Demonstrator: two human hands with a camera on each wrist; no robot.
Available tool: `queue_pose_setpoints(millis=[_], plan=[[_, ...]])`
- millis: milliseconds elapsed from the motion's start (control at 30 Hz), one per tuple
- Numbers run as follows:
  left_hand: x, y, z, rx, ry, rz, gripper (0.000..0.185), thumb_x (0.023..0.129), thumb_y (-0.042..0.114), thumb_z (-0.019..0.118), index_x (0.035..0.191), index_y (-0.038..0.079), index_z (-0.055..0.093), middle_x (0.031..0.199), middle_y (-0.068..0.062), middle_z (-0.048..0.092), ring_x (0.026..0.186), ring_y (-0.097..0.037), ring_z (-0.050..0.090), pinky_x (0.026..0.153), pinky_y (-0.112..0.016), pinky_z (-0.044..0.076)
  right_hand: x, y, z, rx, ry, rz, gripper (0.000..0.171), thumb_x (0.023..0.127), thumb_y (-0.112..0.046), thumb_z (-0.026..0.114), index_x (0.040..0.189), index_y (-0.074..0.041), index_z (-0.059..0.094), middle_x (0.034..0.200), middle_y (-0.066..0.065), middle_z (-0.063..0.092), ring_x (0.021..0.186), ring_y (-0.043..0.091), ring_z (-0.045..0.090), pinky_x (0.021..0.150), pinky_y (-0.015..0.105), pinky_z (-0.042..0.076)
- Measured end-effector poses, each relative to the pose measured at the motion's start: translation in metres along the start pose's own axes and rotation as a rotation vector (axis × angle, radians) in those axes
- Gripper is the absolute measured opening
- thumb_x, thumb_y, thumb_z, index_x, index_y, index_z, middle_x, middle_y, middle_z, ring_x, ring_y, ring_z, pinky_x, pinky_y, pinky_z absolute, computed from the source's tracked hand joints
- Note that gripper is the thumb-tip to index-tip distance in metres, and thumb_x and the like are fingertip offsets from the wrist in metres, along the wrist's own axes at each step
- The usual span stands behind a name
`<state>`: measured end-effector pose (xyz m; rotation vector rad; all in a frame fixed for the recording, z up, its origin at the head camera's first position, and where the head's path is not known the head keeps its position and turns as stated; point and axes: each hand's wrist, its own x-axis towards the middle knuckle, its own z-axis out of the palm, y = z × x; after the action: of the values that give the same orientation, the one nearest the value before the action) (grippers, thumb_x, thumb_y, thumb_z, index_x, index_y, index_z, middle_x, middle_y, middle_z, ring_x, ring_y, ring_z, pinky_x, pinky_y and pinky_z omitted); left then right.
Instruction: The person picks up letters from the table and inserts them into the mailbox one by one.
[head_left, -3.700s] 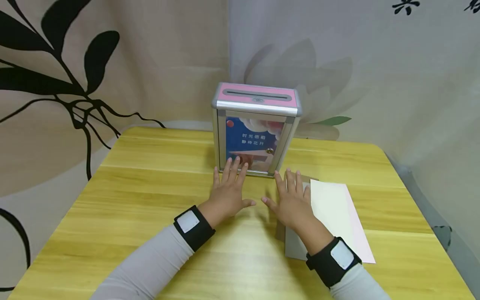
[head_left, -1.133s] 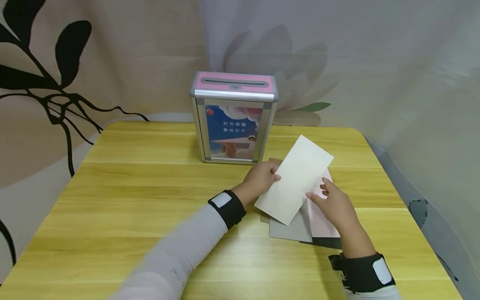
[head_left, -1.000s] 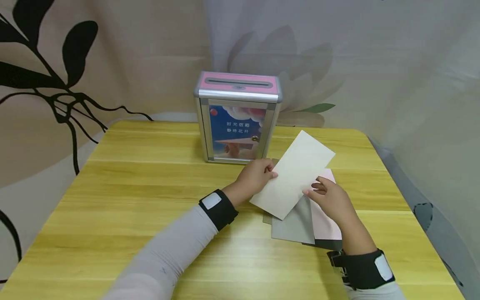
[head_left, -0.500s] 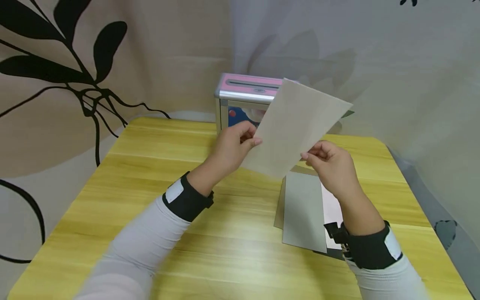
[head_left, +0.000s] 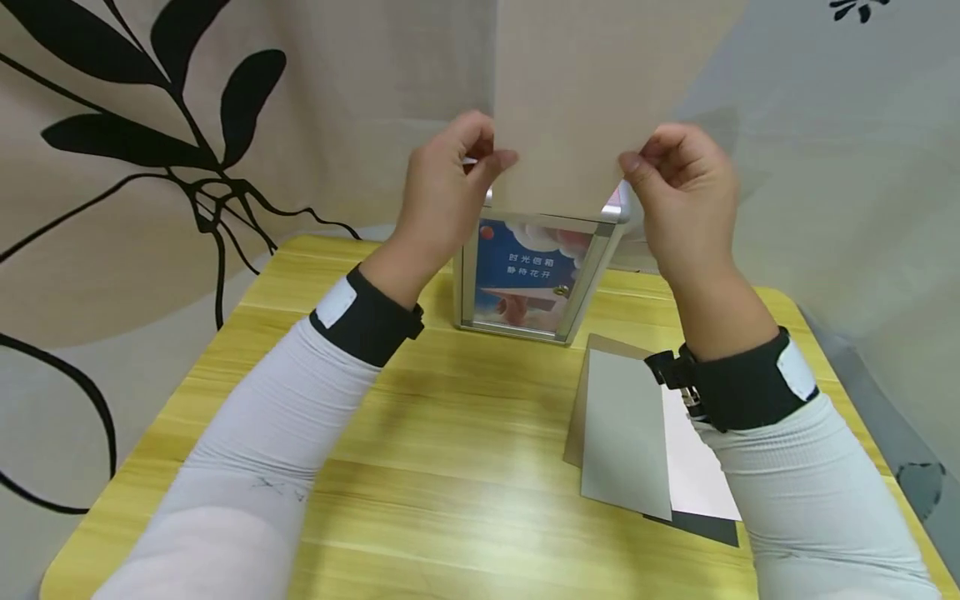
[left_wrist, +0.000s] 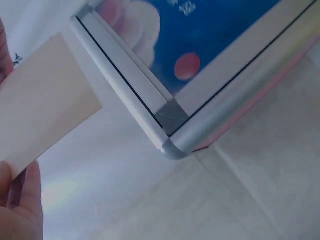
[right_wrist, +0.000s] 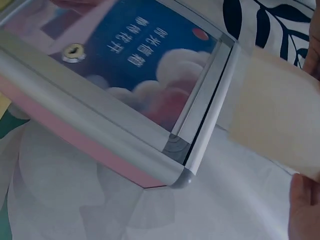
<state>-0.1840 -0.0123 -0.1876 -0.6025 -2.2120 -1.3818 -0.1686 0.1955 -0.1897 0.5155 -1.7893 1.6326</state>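
A: What's on the far left?

B: A beige curtain point(head_left: 112, 217) printed with black leaves and stems hangs behind the yellow wood-grain tabletop point(head_left: 450, 467). Its left corner is rounded.

A: And the hands?

B: The left hand point(head_left: 442, 196) is raised above the tabletop, thumb and curled fingers point(head_left: 491, 162) pinching the left edge of a cream envelope point(head_left: 592, 100). The envelope stands upright, its lower edge just above the top of the letterbox; its upper end runs out of the head view.

A: The letterbox?

B: A letterbox point(head_left: 536, 275) with a silver frame stands upright at the back middle of the tabletop, a blue picture with white lettering on its front, and a small keyhole at the right. The envelope hides most of its pink top, so I can't tell whether paper and box touch.

A: Further right?

B: The right hand point(head_left: 686, 200) pinches the envelope's right edge the same way, fingers curled. Below it, a stack of envelopes point(head_left: 626, 433) lies flat on the tabletop, grey on top, pink and black showing beneath. Behind, a pale grey curtain point(head_left: 840, 167) with a faint flower print closes the room on the right.
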Motion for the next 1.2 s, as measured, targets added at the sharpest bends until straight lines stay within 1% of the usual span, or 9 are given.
queue_pose_setpoints(millis=[67, 200, 367, 467, 633, 767, 900, 1033, 1200], plan=[[0.009, -0.002, 0.002, -0.003, 0.029, 0.020, 0.022, 0.093, 0.019, 0.062, 0.080, 0.009, 0.047, 0.082, -0.004, 0.050, 0.085, -0.013, 0.053, 0.070, -0.020, 0.037, 0.009, 0.002, 0.004, 0.036, 0.022, 0.019, 0.021, 0.086, 0.010, 0.065, 0.079, -0.009, 0.065, 0.075, -0.004, 0.060, 0.072, 0.011, 0.058, 0.073, 0.022, 0.047], [0.024, -0.009, 0.006, -0.006, 0.082, 0.064, 0.023, 0.091, 0.019, 0.063, 0.079, 0.010, 0.045, 0.083, -0.004, 0.051, 0.081, -0.012, 0.051, 0.070, -0.019, 0.033, 0.024, 0.010, 0.009, 0.041, 0.037, 0.032, 0.021, 0.086, 0.009, 0.065, 0.079, -0.011, 0.064, 0.076, -0.002, 0.059, 0.074, 0.013, 0.057, 0.075, 0.023, 0.047], [0.036, -0.016, 0.012, 0.005, 0.097, 0.091, 0.023, 0.092, 0.019, 0.063, 0.079, 0.009, 0.045, 0.085, -0.004, 0.054, 0.079, -0.011, 0.048, 0.071, -0.018, 0.033, 0.033, 0.017, 0.010, 0.097, 0.066, 0.056, 0.022, 0.086, 0.013, 0.062, 0.076, -0.007, 0.062, 0.073, 0.000, 0.059, 0.071, 0.013, 0.057, 0.073, 0.023, 0.047], [0.039, -0.020, 0.016, 0.007, 0.090, 0.076, 0.023, 0.092, 0.017, 0.062, 0.079, 0.009, 0.045, 0.084, -0.004, 0.054, 0.078, -0.010, 0.047, 0.070, -0.018, 0.033, 0.035, 0.023, 0.011, 0.102, 0.075, 0.074, 0.026, 0.085, 0.014, 0.061, 0.073, -0.008, 0.061, 0.071, -0.001, 0.059, 0.069, 0.013, 0.056, 0.072, 0.022, 0.048], [0.041, -0.026, 0.022, -0.018, 0.069, 0.039, 0.025, 0.092, 0.018, 0.063, 0.078, 0.011, 0.042, 0.082, -0.003, 0.049, 0.078, -0.011, 0.046, 0.070, -0.019, 0.032, 0.035, 0.032, 0.010, 0.038, 0.059, 0.073, 0.030, 0.086, 0.015, 0.060, 0.074, -0.012, 0.061, 0.071, -0.005, 0.058, 0.068, 0.011, 0.056, 0.072, 0.023, 0.047], [0.044, -0.029, 0.025, -0.036, 0.051, 0.007, 0.026, 0.092, 0.018, 0.062, 0.078, 0.012, 0.042, 0.082, -0.002, 0.047, 0.082, -0.010, 0.047, 0.074, -0.018, 0.035, 0.037, 0.033, 0.007, 0.045, 0.058, 0.151, 0.025, 0.087, 0.013, 0.061, 0.076, -0.010, 0.062, 0.074, -0.002, 0.059, 0.071, 0.012, 0.057, 0.074, 0.023, 0.046], [0.047, -0.034, 0.029, -0.055, 0.023, -0.034, 0.026, 0.092, 0.015, 0.062, 0.077, 0.011, 0.041, 0.081, -0.001, 0.045, 0.082, -0.012, 0.046, 0.074, -0.019, 0.036, 0.039, 0.032, 0.003, -0.016, 0.034, 0.225, 0.019, 0.087, 0.008, 0.063, 0.083, -0.010, 0.066, 0.077, -0.003, 0.062, 0.075, 0.010, 0.058, 0.074, 0.020, 0.045], [0.048, -0.040, 0.034, -0.075, -0.022, -0.097, 0.027, 0.094, 0.014, 0.061, 0.077, 0.011, 0.040, 0.079, -0.002, 0.041, 0.078, -0.013, 0.043, 0.069, -0.020, 0.032, 0.040, 0.030, -0.001, -0.135, -0.003, 0.194, 0.017, 0.089, 0.004, 0.063, 0.095, -0.011, 0.068, 0.084, -0.008, 0.065, 0.082, 0.008, 0.060, 0.075, 0.020, 0.043], [0.048, -0.047, 0.037, -0.041, -0.055, -0.113, 0.027, 0.094, 0.014, 0.060, 0.078, 0.010, 0.039, 0.079, -0.002, 0.041, 0.077, -0.014, 0.043, 0.068, -0.020, 0.031, 0.045, 0.026, 0.000, -0.150, 0.005, 0.197, 0.017, 0.089, 0.004, 0.062, 0.095, -0.011, 0.067, 0.084, -0.007, 0.064, 0.081, 0.008, 0.058, 0.077, 0.020, 0.044]])
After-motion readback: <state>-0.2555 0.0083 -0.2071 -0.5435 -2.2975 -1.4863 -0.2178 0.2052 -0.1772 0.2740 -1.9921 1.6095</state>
